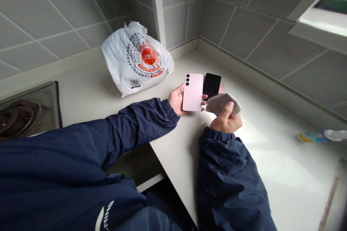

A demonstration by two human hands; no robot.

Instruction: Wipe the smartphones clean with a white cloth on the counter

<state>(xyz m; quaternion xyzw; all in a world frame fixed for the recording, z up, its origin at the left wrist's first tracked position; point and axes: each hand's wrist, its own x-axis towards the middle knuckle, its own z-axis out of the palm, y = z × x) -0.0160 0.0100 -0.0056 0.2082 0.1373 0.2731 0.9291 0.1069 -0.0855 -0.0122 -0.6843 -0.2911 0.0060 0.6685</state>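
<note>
My left hand [176, 100] grips a pale pink phone [193, 92] with its back and camera lenses facing up, held above the white counter [271, 166]. My right hand [226, 120] is closed on a folded white cloth [222, 103], which sits just right of the pink phone's lower edge. A second phone with a black screen [211, 85] lies on the counter just behind the two hands. Both arms wear dark blue sleeves.
A white plastic bag with red print [137, 57] stands at the back by the tiled wall. A gas hob [27, 110] is at the left. A small colourful tube-like item [314, 136] lies at the right. The counter's front edge drops away below my arms.
</note>
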